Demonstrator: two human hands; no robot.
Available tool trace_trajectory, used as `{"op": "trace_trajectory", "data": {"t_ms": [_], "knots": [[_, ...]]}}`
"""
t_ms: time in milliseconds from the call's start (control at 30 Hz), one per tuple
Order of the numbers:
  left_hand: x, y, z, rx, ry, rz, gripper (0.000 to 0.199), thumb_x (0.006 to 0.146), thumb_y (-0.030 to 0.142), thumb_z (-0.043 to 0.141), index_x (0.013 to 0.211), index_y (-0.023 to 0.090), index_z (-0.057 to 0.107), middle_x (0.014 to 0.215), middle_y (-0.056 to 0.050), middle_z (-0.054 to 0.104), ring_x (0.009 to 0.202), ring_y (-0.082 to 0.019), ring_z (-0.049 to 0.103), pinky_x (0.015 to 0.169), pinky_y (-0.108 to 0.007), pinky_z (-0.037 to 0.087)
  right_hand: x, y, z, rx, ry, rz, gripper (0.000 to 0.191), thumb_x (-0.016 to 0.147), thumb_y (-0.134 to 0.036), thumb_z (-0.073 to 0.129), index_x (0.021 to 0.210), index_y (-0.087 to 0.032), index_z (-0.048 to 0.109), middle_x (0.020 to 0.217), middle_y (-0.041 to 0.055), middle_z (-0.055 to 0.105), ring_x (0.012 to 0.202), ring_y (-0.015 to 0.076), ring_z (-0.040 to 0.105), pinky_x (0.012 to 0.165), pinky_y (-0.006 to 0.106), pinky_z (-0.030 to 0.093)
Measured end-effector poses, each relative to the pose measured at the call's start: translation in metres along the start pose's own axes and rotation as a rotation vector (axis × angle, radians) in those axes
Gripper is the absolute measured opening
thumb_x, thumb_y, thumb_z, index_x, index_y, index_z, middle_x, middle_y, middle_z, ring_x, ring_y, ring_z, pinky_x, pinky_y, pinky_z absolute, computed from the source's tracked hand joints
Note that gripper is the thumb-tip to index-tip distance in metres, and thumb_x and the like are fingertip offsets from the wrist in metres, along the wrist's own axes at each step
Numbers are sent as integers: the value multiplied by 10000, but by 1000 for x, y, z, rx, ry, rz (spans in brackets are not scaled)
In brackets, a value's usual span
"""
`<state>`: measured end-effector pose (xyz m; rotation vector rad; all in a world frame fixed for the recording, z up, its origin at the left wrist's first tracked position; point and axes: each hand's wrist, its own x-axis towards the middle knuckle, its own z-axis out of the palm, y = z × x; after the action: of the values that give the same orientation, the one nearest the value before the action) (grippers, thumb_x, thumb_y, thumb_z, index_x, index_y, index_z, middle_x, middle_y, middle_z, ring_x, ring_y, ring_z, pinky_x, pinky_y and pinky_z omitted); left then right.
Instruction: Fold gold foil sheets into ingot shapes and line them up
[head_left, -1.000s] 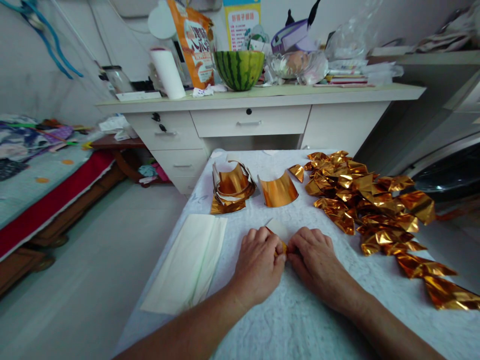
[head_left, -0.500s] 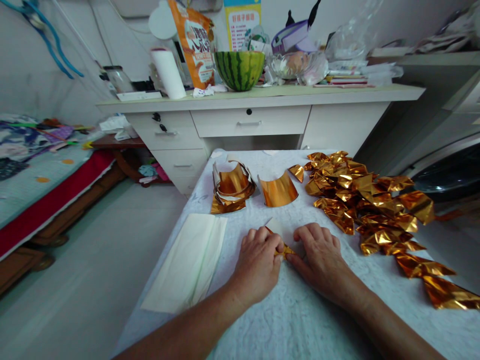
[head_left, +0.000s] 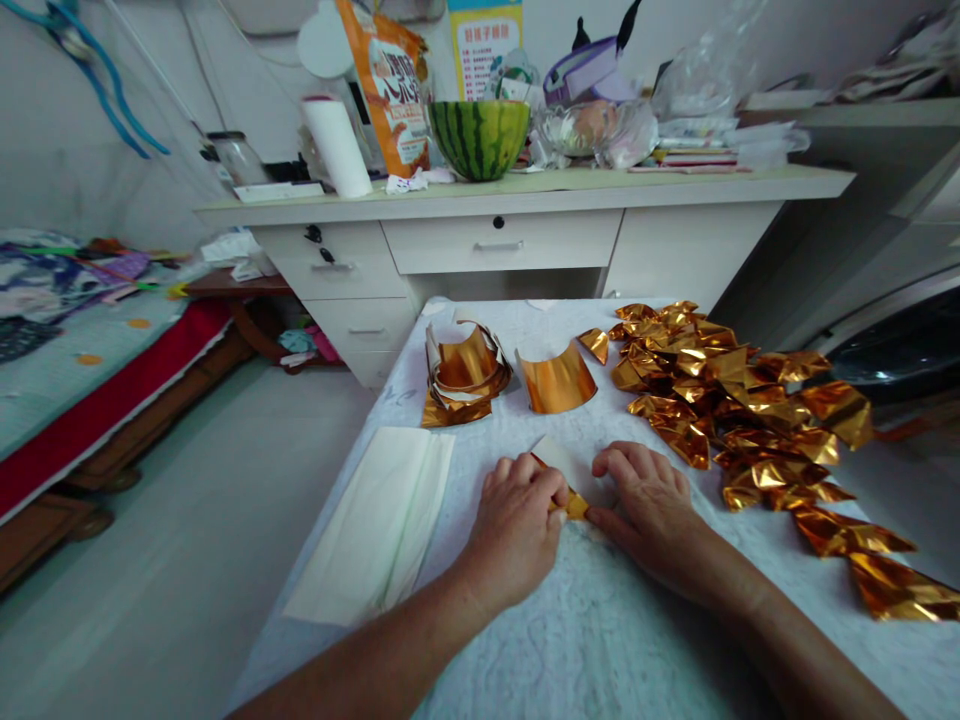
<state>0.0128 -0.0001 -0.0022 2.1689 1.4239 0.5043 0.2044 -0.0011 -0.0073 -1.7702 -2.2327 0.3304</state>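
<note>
Both my hands rest at the middle of the table on a small sheet of gold foil paper (head_left: 576, 506) with a pale underside. My left hand (head_left: 519, 520) is closed, its thumb and curled fingers pinching the left part of the folded sheet. My right hand (head_left: 651, 515) lies with its fingers stretched and apart, the thumb tip touching the sheet's right end. Part of the sheet is hidden under my fingers. Beyond them, a curved gold sheet (head_left: 556, 382) stands beside a curled stack of gold foil sheets (head_left: 466, 370).
A heap of folded gold foil pieces (head_left: 712, 380) covers the table's right side. Flat cream paper (head_left: 375, 525) lies on the left. Behind stands a white desk (head_left: 502, 240) bearing half a watermelon (head_left: 480, 140), an orange bag (head_left: 390, 90) and a white roll (head_left: 337, 145).
My right hand has shifted slightly to the right, and more of the gold foil shows between my thumbs. My left hand keeps its place on the sheet.
</note>
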Motion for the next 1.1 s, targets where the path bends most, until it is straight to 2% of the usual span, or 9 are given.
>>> {"op": "trace_trajectory", "data": {"t_ms": [233, 467, 600, 700, 800, 933, 1100], "knots": [[1, 0, 0, -7, -5, -5, 130, 825, 127, 551, 881, 242, 572, 991, -12, 544, 987, -215, 457, 867, -352, 365, 2, 0, -9, 43, -104, 32, 308, 785, -136, 608, 1068, -241, 550, 1220, 83, 534, 1121, 298, 466, 902, 455, 372], [0, 0, 0, -22, -2, 1, 141, 823, 116, 534, 879, 238, 578, 990, -11, 548, 982, -211, 458, 855, -346, 362, 0, 7, -10, 41, -75, -21, 295, 792, -134, 575, 1067, -226, 519, 1186, 93, 542, 1092, 279, 483, 908, 440, 379], [1, -2, 1, -23, 1, 5, 141, 821, 120, 538, 885, 238, 580, 999, -14, 550, 989, -215, 454, 853, -346, 360, -1, 8, -11, 82, -54, -60, 217, 894, -332, 532, 1073, -214, 497, 1122, 97, 555, 1049, 271, 504, 899, 437, 394], [1, -3, 1, -19, -2, 4, 142, 818, 120, 541, 887, 237, 581, 1006, -16, 552, 991, -220, 453, 849, -348, 359, -1, 3, -6, 58, 2, -37, 370, 892, -543, 515, 1053, -210, 496, 1096, 98, 555, 1015, 292, 507, 870, 463, 398], [1, -2, 1, -17, -3, 2, 139, 828, 119, 533, 885, 237, 579, 1001, -19, 554, 988, -221, 456, 845, -350, 358, 0, -2, 3, -3, 61, -21, 470, 836, -629, 552, 1026, -203, 495, 1110, 114, 551, 1015, 318, 499, 851, 479, 396], [2, -2, 0, -9, -25, 4, 132, 833, 126, 536, 883, 238, 584, 1000, -22, 557, 988, -226, 459, 850, -358, 355, 0, -5, 9, -49, 109, -16, 412, 830, -556, 586, 1022, -203, 495, 1101, 112, 562, 1025, 322, 509, 837, 465, 395], [2, -2, 0, -11, -25, 3, 155, 822, 107, 522, 882, 237, 582, 1007, -24, 555, 989, -227, 461, 852, -361, 353, 0, -3, 10, -25, 103, -11, 413, 805, -435, 638, 1116, -212, 485, 1164, 108, 560, 1075, 324, 503, 857, 457, 393]]}}
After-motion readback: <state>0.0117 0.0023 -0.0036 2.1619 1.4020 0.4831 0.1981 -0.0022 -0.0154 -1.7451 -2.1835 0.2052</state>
